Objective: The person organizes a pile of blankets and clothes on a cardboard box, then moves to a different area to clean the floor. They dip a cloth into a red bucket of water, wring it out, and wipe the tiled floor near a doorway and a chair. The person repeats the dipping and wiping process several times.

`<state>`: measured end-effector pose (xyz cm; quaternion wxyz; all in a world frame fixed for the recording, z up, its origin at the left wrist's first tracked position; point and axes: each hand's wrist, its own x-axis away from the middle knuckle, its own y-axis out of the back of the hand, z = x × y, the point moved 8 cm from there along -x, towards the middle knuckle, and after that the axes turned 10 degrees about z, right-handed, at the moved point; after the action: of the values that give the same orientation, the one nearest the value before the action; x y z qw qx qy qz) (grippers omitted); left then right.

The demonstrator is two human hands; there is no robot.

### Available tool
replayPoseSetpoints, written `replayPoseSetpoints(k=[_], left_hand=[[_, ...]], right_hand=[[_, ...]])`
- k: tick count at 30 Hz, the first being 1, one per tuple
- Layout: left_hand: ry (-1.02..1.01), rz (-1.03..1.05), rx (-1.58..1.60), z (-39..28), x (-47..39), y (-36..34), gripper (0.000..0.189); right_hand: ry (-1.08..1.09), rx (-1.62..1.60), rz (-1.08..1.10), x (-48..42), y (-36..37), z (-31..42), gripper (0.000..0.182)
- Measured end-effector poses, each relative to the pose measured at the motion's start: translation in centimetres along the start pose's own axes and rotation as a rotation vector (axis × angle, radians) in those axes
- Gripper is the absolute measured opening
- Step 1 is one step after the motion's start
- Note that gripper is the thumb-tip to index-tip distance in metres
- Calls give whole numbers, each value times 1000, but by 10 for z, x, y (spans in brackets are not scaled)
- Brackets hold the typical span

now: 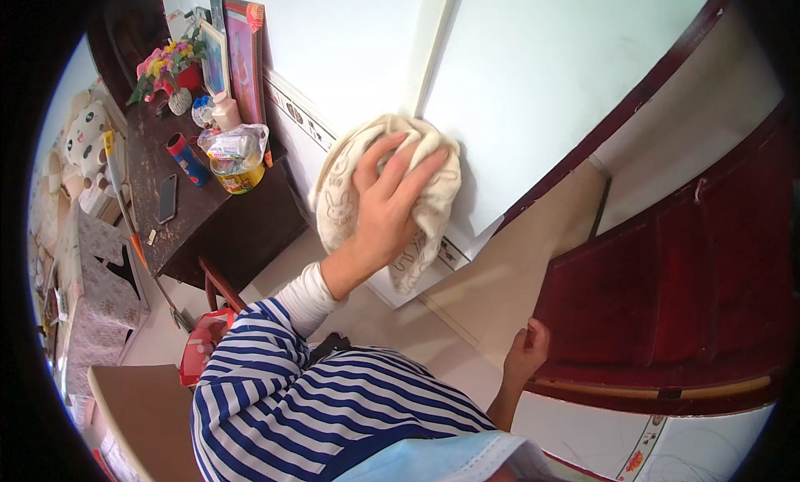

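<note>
My left hand (387, 213) presses a cream cloth (340, 201) with printed rabbit outlines against the white wall, near a vertical trim strip (431, 51). The fingers are spread and dig into the bunched fabric, and one end of it hangs down below the wrist. My right hand (530, 347) hangs low at my right side, its fingers loosely curled with a gap at the thumb. Nothing shows in it. Just beyond it is the dark red panelled door (625, 294).
Left of me stands a dark wooden table (219, 232) bearing a phone (167, 199), a blue-red canister (187, 160), a yellow tub (237, 177), picture frames (244, 63) and flowers (169, 60). A long-handled tool (139, 247) leans on it. A red bag (203, 344) lies nearby. A dark red door frame (600, 119) edges the wall.
</note>
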<state>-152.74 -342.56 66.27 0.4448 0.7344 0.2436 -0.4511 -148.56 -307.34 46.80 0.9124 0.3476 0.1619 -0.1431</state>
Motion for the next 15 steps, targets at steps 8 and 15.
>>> replayPoseSetpoints(k=[8,15], left_hand=[[3,230,6,13,-26,-2,44],[453,-28,724,80,9,33,31]], right_hand=[[27,-67,5,-2,-20,14,24],[15,-53,-16,-2,-13,1,26]])
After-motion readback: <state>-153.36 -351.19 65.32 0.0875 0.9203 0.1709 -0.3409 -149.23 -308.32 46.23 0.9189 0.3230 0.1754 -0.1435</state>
